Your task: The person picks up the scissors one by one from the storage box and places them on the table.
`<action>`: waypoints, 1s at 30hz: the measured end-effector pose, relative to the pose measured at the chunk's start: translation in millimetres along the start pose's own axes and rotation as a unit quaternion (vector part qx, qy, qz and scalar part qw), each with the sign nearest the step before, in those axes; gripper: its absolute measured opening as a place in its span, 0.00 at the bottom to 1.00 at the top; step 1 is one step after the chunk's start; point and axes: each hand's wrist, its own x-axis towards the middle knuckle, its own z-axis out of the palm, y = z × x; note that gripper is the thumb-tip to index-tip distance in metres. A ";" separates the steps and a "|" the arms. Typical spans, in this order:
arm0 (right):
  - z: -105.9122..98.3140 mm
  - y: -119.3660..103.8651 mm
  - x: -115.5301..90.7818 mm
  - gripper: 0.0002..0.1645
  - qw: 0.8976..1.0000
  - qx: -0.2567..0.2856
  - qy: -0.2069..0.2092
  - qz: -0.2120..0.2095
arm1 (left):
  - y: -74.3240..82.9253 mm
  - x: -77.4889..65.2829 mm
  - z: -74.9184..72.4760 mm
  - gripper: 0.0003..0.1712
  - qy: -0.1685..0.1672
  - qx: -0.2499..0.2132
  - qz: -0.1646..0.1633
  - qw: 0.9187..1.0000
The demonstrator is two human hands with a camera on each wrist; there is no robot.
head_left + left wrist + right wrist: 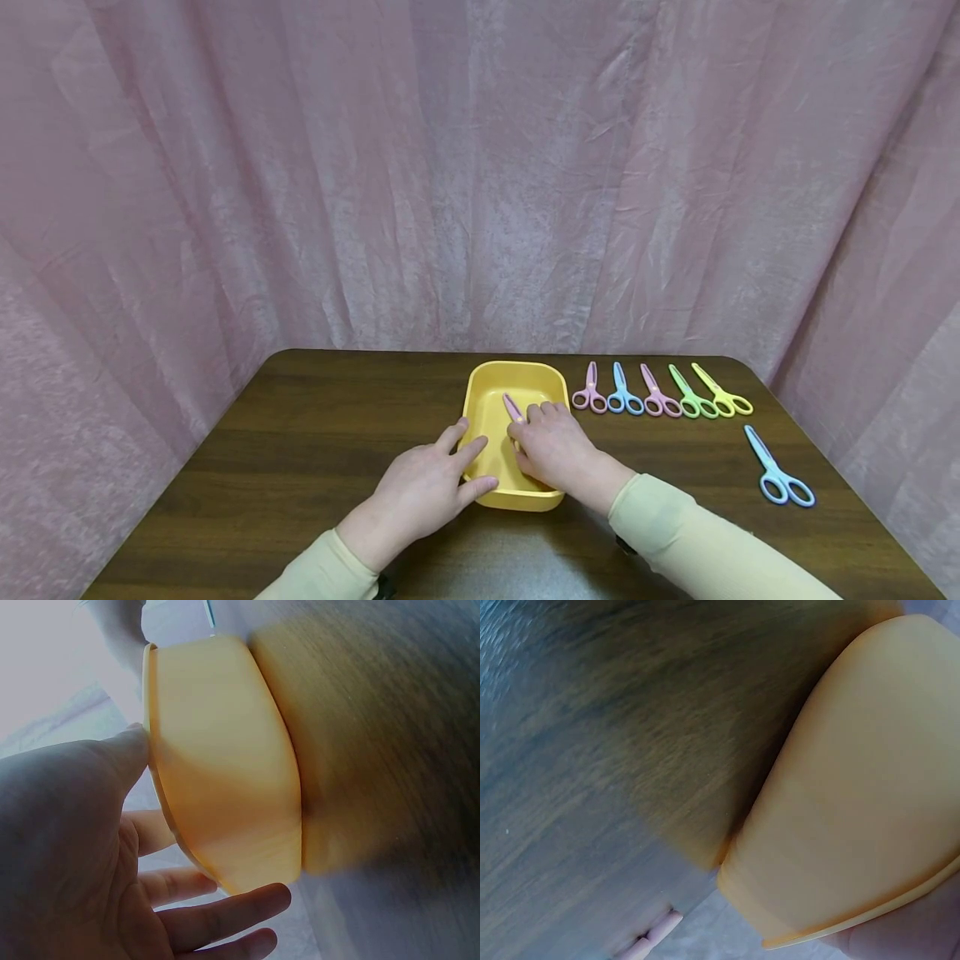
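Observation:
A yellow plastic tray (517,500) stands on the table, its outer wall (217,750) filling much of the left wrist view. My left hand (423,492) lies along the tray's left side and near corner, fingers spread and fairly straight, fingertips at the rim. Inside the tray, my right hand (558,450) holds a pair of pink scissors (512,407) near the handles, blades pointing away from me. The palm and fingers cover the scissors' handles. In the right wrist view the tray's wall (862,772) hides most of that hand.
Right of the tray lies a row of scissors: pink (591,388), blue (619,388), another pink (654,392), green (692,393) and yellow (718,392). Larger light-blue scissors (776,471) lie nearer the right edge of the wooden table (300,450). A pink curtain (450,183) hangs behind.

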 end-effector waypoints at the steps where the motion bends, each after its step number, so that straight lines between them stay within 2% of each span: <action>1: -0.2 -0.1 0.0 0.10 1.000 0.003 0.002 0.002 | 0.0 0.0 0.1 0.34 0.000 0.000 -0.001 1.000; 20: 1.8 0.5 1.1 0.08 1.000 0.003 -0.004 0.009 | 0.4 0.3 -0.4 0.34 -0.002 0.000 -0.003 1.000; 30: 3.5 1.9 -0.5 0.09 1.000 0.011 0.028 0.003 | 0.0 0.4 1.0 0.34 0.003 -0.002 0.003 1.000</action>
